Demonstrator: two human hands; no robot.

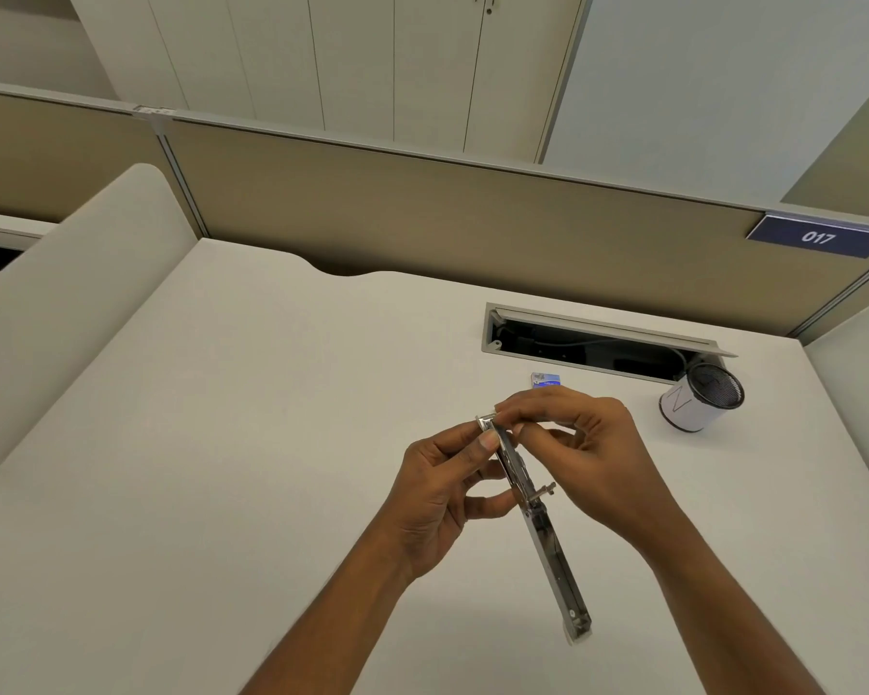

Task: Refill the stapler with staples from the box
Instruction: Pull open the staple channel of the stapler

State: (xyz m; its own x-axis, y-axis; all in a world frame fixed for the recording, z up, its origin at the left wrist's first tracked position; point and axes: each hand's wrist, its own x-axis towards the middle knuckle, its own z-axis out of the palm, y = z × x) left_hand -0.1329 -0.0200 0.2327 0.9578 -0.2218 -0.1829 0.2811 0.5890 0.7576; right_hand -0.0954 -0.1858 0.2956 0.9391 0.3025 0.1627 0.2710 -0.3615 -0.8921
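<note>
On the pale surface [222,443], just right of the frame's center, 2 hands meet at 1 open metal stapler [548,539], held above it. The left hand [442,489] pinches the stapler's upper end between thumb and fingers. The stapler runs down and right toward the lower edge. Behind the hands lies 1 small blue box of staples [545,380]. The right hand [588,443] curls its fingertips onto that same upper end. Farther right stand 1 mesh cup [701,396] and 1 plate [818,237] numbered 017.
</note>
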